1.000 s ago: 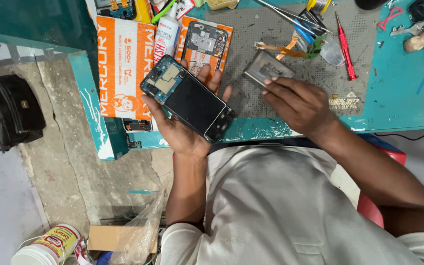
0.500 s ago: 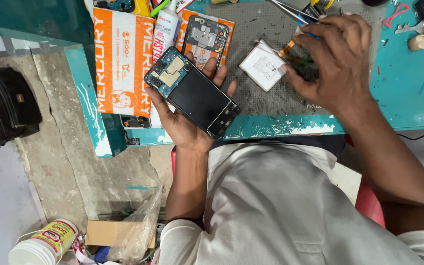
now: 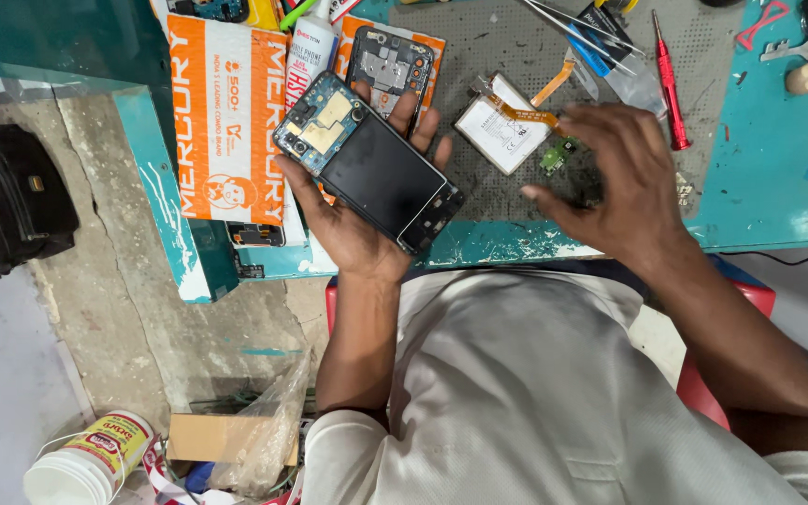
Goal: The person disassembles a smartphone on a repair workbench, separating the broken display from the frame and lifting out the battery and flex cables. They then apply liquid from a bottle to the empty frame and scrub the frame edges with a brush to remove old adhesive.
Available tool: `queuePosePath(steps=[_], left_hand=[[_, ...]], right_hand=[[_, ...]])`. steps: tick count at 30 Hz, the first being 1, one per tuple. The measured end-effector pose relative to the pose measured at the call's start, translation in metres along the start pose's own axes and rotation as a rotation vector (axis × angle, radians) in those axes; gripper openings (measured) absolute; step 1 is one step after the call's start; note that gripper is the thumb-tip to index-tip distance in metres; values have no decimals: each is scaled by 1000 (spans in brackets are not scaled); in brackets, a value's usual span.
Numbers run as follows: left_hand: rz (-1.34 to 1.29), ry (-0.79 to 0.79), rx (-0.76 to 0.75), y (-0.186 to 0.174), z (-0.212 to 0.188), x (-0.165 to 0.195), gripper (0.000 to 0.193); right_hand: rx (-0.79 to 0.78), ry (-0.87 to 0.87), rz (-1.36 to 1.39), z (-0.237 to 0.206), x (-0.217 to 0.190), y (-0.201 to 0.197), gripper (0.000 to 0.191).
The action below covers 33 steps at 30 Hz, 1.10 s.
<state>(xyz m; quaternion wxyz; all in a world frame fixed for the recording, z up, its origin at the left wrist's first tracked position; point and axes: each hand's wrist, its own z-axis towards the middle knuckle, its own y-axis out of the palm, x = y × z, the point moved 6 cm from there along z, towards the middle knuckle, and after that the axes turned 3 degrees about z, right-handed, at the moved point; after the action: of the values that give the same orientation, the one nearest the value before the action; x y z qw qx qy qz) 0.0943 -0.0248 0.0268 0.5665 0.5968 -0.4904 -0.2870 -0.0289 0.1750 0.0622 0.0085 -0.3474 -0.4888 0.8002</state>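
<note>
1. Two bare hands work above a teal workbench point(image 3: 778, 196) with a grey work mat point(image 3: 488, 65) laid on it.
2. An orange-and-white printed package point(image 3: 226, 131) lies at the bench's left end.
3. The left hand point(image 3: 353, 220), palm up with fingers curled, grips an opened smartphone point(image 3: 367, 168), its circuit board exposed at the upper end, held above the bench's front edge.
4. The right hand point(image 3: 614, 182) hovers over the mat, fingers spread and bent, holding nothing that can be seen.
5. A white phone battery point(image 3: 497, 131) with an orange flex cable lies just beside the right fingertips.
6. A red screwdriver point(image 3: 670, 84) lies farther right.
7. A small green circuit board point(image 3: 554, 157) sits beside the battery.
</note>
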Motion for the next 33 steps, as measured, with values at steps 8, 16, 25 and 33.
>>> queuePosePath(steps=[8, 16, 25, 33], left_hand=[[25, -19, -92, 16, 2, -13, 101], [-41, -77, -221, 37, 4, -20, 100], [-31, -93, -258, 43, 8, -35, 97], [-15, -151, -285, 42, 6, -55, 96]], right_hand=[[-9, -86, -135, 14, -11, 27, 48], [42, -39, -152, 19, -3, 9, 34], [48, -86, 110, 5, -50, -21, 22], [-31, -366, 4, 9, -76, -21, 26]])
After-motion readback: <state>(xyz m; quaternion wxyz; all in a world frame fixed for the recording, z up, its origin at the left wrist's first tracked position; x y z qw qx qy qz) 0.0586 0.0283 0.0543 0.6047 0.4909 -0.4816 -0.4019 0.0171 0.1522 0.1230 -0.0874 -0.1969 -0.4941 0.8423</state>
